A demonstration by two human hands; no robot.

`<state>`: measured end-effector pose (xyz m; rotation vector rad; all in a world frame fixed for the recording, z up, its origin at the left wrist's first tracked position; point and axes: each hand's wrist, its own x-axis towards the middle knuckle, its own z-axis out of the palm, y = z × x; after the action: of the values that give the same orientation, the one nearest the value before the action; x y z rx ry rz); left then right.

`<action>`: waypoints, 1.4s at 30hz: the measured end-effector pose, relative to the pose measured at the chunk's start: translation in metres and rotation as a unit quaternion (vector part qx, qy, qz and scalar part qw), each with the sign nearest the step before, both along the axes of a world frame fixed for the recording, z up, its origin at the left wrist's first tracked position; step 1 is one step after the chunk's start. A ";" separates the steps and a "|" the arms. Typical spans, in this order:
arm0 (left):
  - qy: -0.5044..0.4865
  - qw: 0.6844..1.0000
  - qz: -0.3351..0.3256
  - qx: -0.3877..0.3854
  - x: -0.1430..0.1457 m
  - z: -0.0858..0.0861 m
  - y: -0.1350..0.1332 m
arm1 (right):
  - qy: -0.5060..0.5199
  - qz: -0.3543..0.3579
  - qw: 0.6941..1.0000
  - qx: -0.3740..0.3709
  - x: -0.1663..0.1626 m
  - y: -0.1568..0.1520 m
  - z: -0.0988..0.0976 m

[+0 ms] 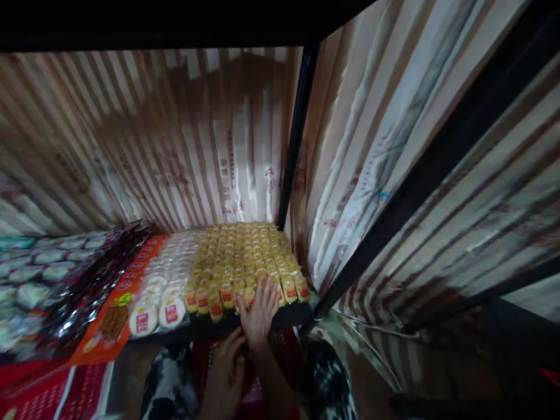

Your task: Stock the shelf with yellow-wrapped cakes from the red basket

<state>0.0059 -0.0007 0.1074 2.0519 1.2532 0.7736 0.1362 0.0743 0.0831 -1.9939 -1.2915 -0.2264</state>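
Rows of small yellow-wrapped snack packets with red labels lie packed together on a dark shelf. My right hand rests on the front rows with its fingers stretched and a little apart. Lower down, just in front of the shelf edge, my left hand is curled close to my right wrist. What its fingers hold, if anything, is hidden in the dim light. Left of the yellow rows are round white packaged cakes with pink labels.
Further left lie an orange snack bag, dark shiny packets and pale wrapped pieces. The dark shelf edge runs before me. Black frame posts stand against printed pleated sheeting. A red printed package sits lower left.
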 end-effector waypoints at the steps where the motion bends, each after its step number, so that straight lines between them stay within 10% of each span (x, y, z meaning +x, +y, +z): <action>1: -0.010 1.000 0.018 -0.016 -0.007 -0.004 -0.004 | -0.003 -0.004 1.000 0.002 -0.003 0.001 -0.001; 13: -0.053 0.992 0.069 -0.088 -0.039 -0.042 -0.011 | -0.046 -0.016 0.999 0.010 -0.003 0.002 0.002; 26: -0.055 0.991 0.078 -0.094 -0.034 -0.047 -0.033 | -0.062 -0.007 0.998 0.011 -0.002 -0.001 0.011; 32: -0.042 0.995 0.050 -0.077 -0.028 -0.034 -0.018 | -0.040 0.036 0.997 0.061 0.002 -0.017 0.023; 42: -0.102 0.968 0.225 -0.049 -0.013 -0.010 0.038 | 0.015 0.224 0.972 0.061 -0.016 -0.058 0.005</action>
<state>-0.0073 0.0370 0.0977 1.5779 1.6217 1.0703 0.1198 0.0162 0.0880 -1.5470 -1.6256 -0.0558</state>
